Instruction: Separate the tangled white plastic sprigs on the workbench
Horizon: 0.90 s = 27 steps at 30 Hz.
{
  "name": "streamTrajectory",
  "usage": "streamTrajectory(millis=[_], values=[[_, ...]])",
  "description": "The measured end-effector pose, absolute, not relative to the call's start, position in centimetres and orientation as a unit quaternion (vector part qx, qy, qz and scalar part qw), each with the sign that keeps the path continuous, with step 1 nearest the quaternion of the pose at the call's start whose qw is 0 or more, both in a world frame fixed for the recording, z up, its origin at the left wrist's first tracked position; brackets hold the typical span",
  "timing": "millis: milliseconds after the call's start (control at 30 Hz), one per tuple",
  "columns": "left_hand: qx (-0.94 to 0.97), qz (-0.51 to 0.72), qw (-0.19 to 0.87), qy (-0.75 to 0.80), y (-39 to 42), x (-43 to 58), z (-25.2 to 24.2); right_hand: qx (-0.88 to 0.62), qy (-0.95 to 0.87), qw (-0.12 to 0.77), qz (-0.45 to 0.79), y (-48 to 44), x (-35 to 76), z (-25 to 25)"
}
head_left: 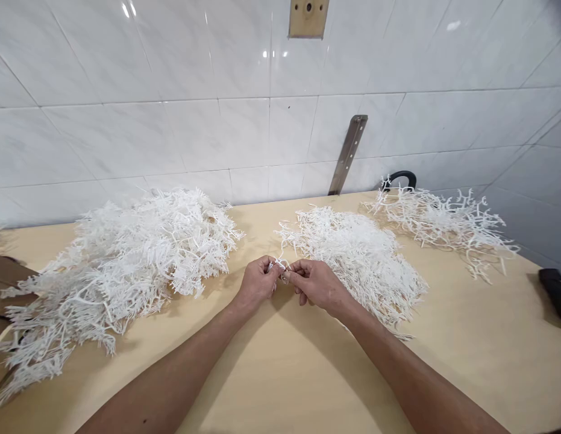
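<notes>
Above the front middle of the table, my left hand (pixel 261 278) and my right hand (pixel 315 282) nearly meet. Both are closed in a pinch on one small white branching sprig (pixel 282 263), which looks like a plastic coral or twig piece. Fingers cover much of the sprig. Just beyond and to the right of my right hand lies a dense heap of white sprigs (pixel 352 253). A larger, fluffier pile of white branching pieces (pixel 144 253) spreads left of my left hand.
A looser bunch of white branches (pixel 443 220) sits at the back right, by a black curved handle (pixel 400 176). A metal strip (pixel 347 155) leans against the tiled wall (pixel 244 132). A brown box (pixel 9 286) stands at left, a black object (pixel 555 292) at right.
</notes>
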<state>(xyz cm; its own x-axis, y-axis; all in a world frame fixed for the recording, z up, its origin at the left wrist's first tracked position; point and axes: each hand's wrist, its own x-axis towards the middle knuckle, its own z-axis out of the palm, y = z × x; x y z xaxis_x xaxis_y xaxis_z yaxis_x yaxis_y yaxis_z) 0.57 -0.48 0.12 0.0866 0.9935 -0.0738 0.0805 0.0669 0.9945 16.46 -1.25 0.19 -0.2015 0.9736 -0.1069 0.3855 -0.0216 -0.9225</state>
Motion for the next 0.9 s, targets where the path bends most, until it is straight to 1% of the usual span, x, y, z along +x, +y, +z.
streamTrajectory(millis=[267,533,700,800,900], values=[[0.534,0.418,0.544,0.495,-0.6,0.4,0.5,-0.587,-0.646,0.284,0.398,-1.5,16.3,1.3],[0.522,0.405,0.575,0.483,-0.4,0.2,0.6,-0.545,-0.688,0.308,0.366,-1.6,16.3,1.2],[0.522,0.421,0.550,0.498,-0.3,0.4,0.1,-0.501,-0.755,0.308,0.289,-2.0,15.9,0.7],[0.532,0.439,0.518,0.506,-0.2,0.5,0.0,-0.510,-0.775,0.286,0.238,-2.1,15.5,0.4],[0.527,0.438,0.517,0.513,-0.2,0.4,0.2,-0.527,-0.764,0.294,0.229,-1.9,15.4,0.3]])
